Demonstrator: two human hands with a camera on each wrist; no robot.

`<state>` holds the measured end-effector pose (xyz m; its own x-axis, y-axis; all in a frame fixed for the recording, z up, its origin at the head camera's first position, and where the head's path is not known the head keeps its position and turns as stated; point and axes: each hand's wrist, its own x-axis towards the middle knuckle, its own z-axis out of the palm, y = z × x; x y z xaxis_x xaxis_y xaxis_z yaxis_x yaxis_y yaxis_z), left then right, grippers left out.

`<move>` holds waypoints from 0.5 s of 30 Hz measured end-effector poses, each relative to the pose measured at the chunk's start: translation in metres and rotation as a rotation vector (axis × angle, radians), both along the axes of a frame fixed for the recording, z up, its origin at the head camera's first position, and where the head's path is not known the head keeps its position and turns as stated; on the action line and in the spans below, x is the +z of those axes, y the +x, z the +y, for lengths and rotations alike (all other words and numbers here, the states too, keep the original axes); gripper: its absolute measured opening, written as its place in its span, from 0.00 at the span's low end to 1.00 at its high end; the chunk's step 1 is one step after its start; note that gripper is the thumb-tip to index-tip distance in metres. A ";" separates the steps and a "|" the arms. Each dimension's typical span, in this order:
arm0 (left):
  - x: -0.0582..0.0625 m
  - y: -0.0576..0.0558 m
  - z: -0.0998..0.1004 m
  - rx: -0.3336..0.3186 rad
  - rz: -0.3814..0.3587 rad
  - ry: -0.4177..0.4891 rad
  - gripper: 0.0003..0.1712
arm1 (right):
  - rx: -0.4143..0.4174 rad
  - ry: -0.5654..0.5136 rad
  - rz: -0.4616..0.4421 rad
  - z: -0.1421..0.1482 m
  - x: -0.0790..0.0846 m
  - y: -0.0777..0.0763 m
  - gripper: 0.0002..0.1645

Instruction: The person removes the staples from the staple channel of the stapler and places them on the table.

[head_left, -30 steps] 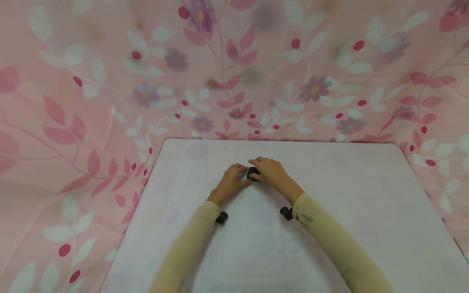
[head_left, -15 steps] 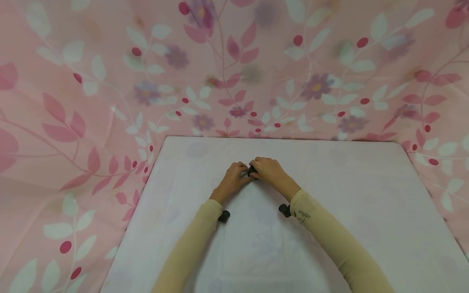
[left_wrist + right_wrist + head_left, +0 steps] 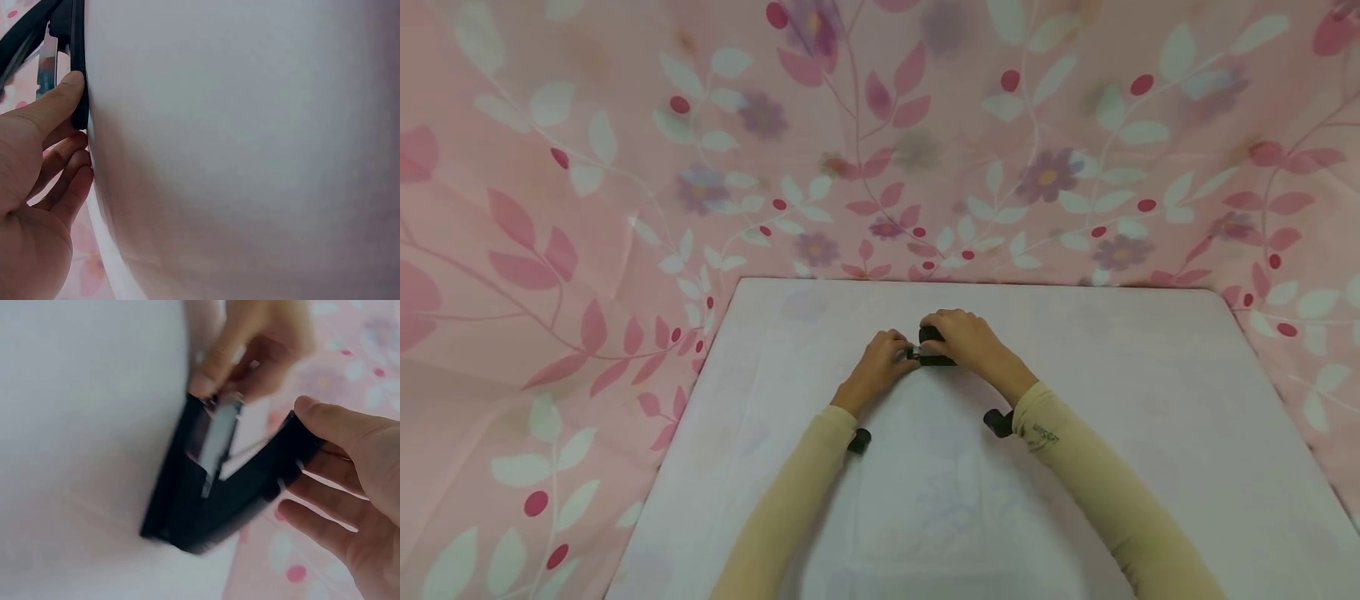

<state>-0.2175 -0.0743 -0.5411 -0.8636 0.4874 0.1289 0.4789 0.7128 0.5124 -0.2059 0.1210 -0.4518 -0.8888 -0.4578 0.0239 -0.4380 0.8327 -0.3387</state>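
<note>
Stapler (image 3: 194,512), black-shelled with a silver metal rail (image 3: 217,440), stands hinged open toward the white bench's (image 3: 1112,417) far side. Left hand (image 3: 876,367) pinches the base tip; right hand (image 3: 970,340), the raised arm (image 3: 269,472). I judge it light, stiff; hold free ends.

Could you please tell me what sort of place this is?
Probably a makeshift indoor workspace: a floral backdrop behind and beside a pale table, and a stapler held open.
</note>
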 end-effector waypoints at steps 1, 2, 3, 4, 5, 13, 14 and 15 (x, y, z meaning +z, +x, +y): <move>0.000 0.000 0.000 0.002 0.003 -0.003 0.17 | -0.003 -0.021 -0.006 0.004 0.003 0.000 0.21; 0.000 0.000 -0.001 0.004 0.006 -0.008 0.18 | -0.007 -0.039 -0.011 0.008 0.007 0.001 0.20; 0.000 0.000 -0.001 0.004 0.010 -0.013 0.19 | -0.004 -0.056 -0.013 0.012 0.010 0.001 0.21; 0.000 0.000 -0.001 0.003 0.012 -0.017 0.19 | -0.002 -0.074 -0.016 0.017 0.013 0.001 0.21; 0.000 0.000 -0.001 0.003 0.010 -0.019 0.20 | 0.000 -0.084 -0.017 0.021 0.015 0.002 0.20; 0.004 0.002 0.000 0.014 -0.052 0.000 0.21 | -0.016 -0.155 -0.029 0.065 0.025 0.007 0.23; 0.004 0.003 0.000 0.014 -0.057 0.001 0.21 | -0.019 -0.166 -0.024 0.071 0.025 0.008 0.23; 0.004 0.003 0.001 0.013 -0.057 -0.001 0.21 | -0.023 -0.177 -0.019 0.076 0.025 0.009 0.22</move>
